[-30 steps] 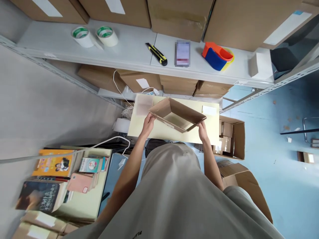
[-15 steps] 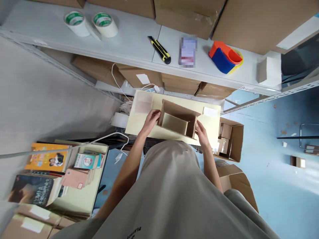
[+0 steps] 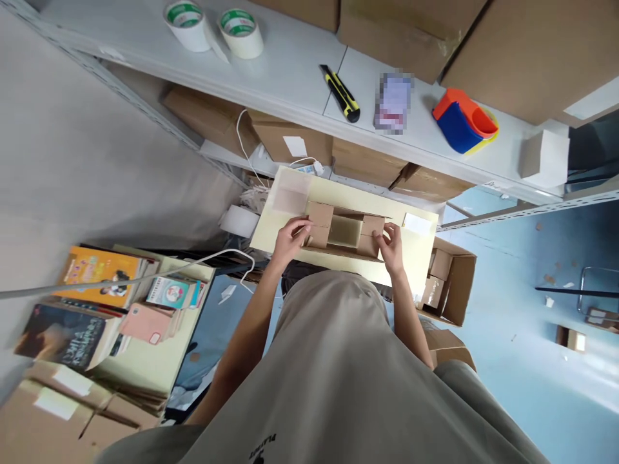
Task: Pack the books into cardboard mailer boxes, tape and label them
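Note:
A small brown cardboard box (image 3: pixel 321 237) lies on the pale yellow tabletop (image 3: pixel 411 254) in front of me. Its two end flaps are folded inward, and between them a pale surface shows through the opening. My left hand (image 3: pixel 289 242) grips the box's left end, fingers bent over the edge of that flap. At the opposite end my right hand (image 3: pixel 393 247) is closed on the right flap, thumb and fingers at its outer edge. Part of each hand's grip is hidden behind the cardboard.
Above the table, a grey shelf (image 3: pixel 290 71) carries tape rolls (image 3: pixel 240 35), a yellow-black utility knife (image 3: pixel 341 94), a blurred-out flat item (image 3: pixel 394 102) and an orange-blue tape dispenser (image 3: pixel 464 121). Book stacks (image 3: pixel 104 277) are at left; an open carton (image 3: pixel 454 283) stands at right.
Both end flaps of the box, upright or outside before, now lie folded inward over its opening. My hands have shifted onto the flaps. The view has turned slightly.

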The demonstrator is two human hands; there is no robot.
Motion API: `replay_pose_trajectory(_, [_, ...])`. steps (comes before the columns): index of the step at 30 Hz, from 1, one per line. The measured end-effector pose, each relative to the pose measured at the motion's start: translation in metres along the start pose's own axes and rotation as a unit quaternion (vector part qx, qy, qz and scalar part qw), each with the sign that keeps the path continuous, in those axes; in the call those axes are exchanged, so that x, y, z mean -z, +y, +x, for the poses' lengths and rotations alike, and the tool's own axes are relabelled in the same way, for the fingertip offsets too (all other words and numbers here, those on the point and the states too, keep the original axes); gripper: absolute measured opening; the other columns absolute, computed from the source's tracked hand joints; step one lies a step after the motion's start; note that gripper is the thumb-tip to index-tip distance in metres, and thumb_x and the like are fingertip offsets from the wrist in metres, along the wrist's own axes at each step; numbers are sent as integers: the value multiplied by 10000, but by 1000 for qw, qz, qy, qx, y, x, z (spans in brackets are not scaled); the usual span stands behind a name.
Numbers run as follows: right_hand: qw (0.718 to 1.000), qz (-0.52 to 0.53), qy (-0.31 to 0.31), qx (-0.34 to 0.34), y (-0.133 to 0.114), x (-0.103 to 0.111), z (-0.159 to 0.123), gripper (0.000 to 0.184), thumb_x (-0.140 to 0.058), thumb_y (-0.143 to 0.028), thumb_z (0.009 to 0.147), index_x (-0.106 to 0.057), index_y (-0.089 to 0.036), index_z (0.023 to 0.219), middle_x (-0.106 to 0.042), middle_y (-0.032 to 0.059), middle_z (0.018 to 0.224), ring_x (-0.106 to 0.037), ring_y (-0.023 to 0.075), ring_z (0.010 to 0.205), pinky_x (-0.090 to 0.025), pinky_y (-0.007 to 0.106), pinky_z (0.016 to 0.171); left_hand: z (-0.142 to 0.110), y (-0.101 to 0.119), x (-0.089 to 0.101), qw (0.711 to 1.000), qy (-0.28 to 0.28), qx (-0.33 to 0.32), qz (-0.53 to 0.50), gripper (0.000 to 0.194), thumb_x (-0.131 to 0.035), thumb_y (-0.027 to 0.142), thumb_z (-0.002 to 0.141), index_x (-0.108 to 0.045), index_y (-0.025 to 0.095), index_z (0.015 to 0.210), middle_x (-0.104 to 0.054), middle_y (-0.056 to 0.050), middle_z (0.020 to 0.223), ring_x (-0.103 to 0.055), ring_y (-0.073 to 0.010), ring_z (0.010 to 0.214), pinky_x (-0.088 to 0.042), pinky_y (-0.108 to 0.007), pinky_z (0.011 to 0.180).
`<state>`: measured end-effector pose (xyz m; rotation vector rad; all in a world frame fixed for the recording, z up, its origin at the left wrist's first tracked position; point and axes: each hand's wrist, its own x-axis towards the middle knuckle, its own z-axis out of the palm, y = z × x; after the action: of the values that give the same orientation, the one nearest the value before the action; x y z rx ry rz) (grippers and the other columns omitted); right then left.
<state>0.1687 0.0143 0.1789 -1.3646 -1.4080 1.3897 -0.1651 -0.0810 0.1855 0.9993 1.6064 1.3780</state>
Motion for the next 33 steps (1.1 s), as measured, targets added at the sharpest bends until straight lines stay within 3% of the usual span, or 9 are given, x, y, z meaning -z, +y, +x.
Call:
replay_pose_trajectory(4, [1000,0,-2,3,-6,-6,3,596,-800,-840,935,-669,-314,1182,-743,93,1388,-707,292,1316,-621,502,1223,-8,6,14,997,-58,34,-24,519,-871,735,949,-898,249,1130,-775,-172,1540,-663,-377,1563,-567,-487,1305])
replay_pose_trajectory(8, [995,-10,-94,-18,-19,-3,-2,771,-711,-942,963,-761,-309,1400,-740,122,1594,-624,366,1566,-575,557,1292,-17,10,22,992,-101,57,-44,765,-1140,603,632,-897,238,1259,-681,-194,1674,-616,-436,1611,-551,-532,1334])
replay_pose_trajectory(13, [974,0,-228,3,-37,-8,-1,1147,-708,-1120,794,-727,-330,1625,-571,112,1843,-479,433,1749,-435,635,1429,-34,16,44,999,0,31,-9,613,-1071,600,777,-912,236,1244,-724,-188,1602,-613,-435,1607,-568,-533,1317])
replay_pose_trajectory(16, [971,-36,-236,28,-44,-28,11,979,-750,-1025,882,-777,-332,1572,-630,104,1795,-487,409,1748,-369,625,1475,-45,16,62,999,46,15,7,534,-952,653,903,-900,216,1206,-777,-180,1483,-736,-391,1434,-655,-502,1195])
replay_pose_trajectory(19, [970,-63,-232,42,-46,-55,27,777,-741,-869,1018,-764,-337,1584,-681,116,1739,-595,389,1660,-497,614,1398,-60,13,76,992,124,21,1,677,-1010,578,851,-813,237,1402,-810,-134,1315,-804,-303,1161,-708,-449,1039])
replay_pose_trajectory(23, [953,-68,-294,43,-46,-84,44,1066,-823,-772,1006,-343,-416,1888,-534,151,1856,-731,380,1490,-696,563,1163,-89,12,86,981,190,29,16,972,-1073,428,798,-650,299,1664,-761,-95,1281,-775,-237,1008,-704,-389,936])
replay_pose_trajectory(25, [940,-79,-327,52,-48,-93,49,1093,-848,-733,1002,-288,-447,1896,-450,143,1908,-735,365,1478,-725,520,1099,-104,14,89,979,196,15,49,764,-1032,423,864,-737,292,1556,-734,-100,1323,-768,-232,1009,-708,-395,947])
replay_pose_trajectory(28, [925,-107,-354,86,-53,-103,52,779,-863,-683,1002,-612,-416,1690,-501,125,1858,-736,354,1452,-740,479,1038,-120,17,92,974,205,-1,97,364,-956,440,964,-846,257,1259,-703,-107,1347,-770,-241,1067,-716,-408,994])
replay_pose_trajectory(33, [927,-129,-321,142,-62,-101,46,433,-890,-643,984,-835,-341,1289,-681,140,1646,-713,368,1473,-729,507,1049,-118,19,90,974,190,-25,123,255,-929,452,1011,-885,249,1158,-700,-129,1344,-783,-253,1113,-726,-404,1005])
